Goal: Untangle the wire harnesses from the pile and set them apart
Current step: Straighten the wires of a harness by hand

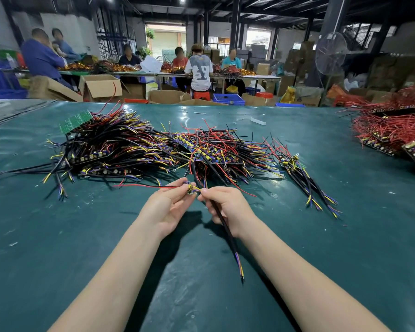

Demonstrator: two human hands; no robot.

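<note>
A big tangled pile of wire harnesses (153,149), black sheathed with red, yellow and purple leads and small circuit boards, lies across the middle of the green table (58,236). In front of it, my left hand (170,204) pinches the small board end of one harness (228,232), with its red lead trailing left. My right hand (225,207) grips the same harness's black cable, which runs down past my wrist to loose coloured tips. A small separate bundle of harnesses (304,173) lies to the right of the pile.
A heap of red-wired boards (393,130) sits at the table's right edge. A green circuit panel (76,121) sticks out of the pile's back left. Beyond the table are cardboard boxes, blue crates, a standing fan and several people at another bench.
</note>
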